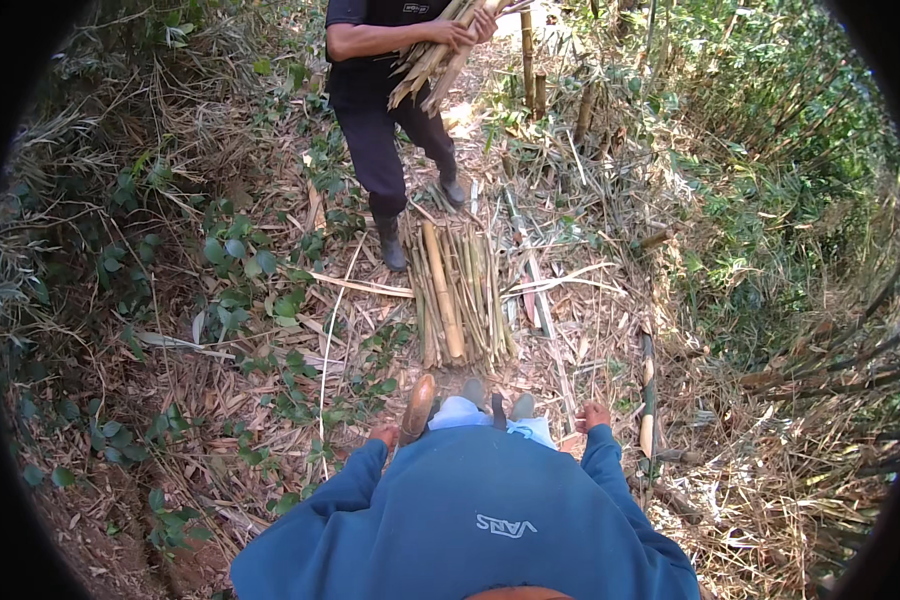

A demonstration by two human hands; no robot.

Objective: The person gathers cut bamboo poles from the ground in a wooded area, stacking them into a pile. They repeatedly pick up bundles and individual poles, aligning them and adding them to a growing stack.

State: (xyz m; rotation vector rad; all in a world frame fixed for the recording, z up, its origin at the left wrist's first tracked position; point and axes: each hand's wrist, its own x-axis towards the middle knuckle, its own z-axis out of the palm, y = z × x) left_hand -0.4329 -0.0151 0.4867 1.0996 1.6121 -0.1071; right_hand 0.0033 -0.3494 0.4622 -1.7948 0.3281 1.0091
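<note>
My left hand [385, 434] hangs by my hip, close to a long brown wooden-looking piece [417, 405]. Its fingers are small and partly hidden, so whether they touch that piece is unclear. On my other side my right hand [592, 416] hangs with curled fingers, and nothing shows in it. Just ahead of my feet lies a bundle of split bamboo sticks [467, 290], laid side by side. One thicker, yellowish bamboo length [440, 285] rests on top of them. Long pale bamboo strips [365, 287] stick out from beneath the bundle on both sides.
A person [375, 120] in dark clothes and boots stands beyond the bundle, holding an armful of split sticks [440, 60]. Leafy plants [240, 260] grow at left. A bamboo pole [648, 395] lies at right. Cut stumps [582, 110] stand further back, amid dry leaf litter.
</note>
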